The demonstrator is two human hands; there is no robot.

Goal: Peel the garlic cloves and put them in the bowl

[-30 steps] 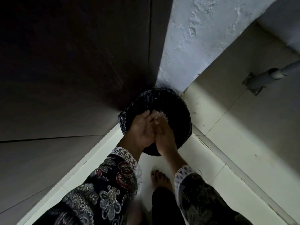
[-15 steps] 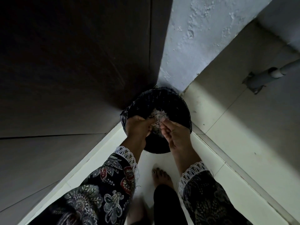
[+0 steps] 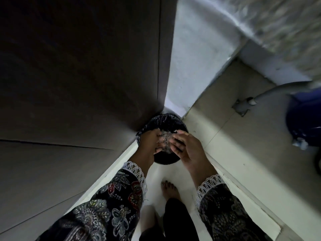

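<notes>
Both hands hover over a black-lined bin (image 3: 163,122) on the floor in the corner: the left hand (image 3: 150,142) and right hand (image 3: 186,149) are cupped close together around a pale, papery clump, probably garlic skins (image 3: 165,138). This looks like clearing waste. Next they need to part so the skins drop in.

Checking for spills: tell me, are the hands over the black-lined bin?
Yes, the left hand and right hand meet above the black-lined bin, garlic skins between them.
</notes>
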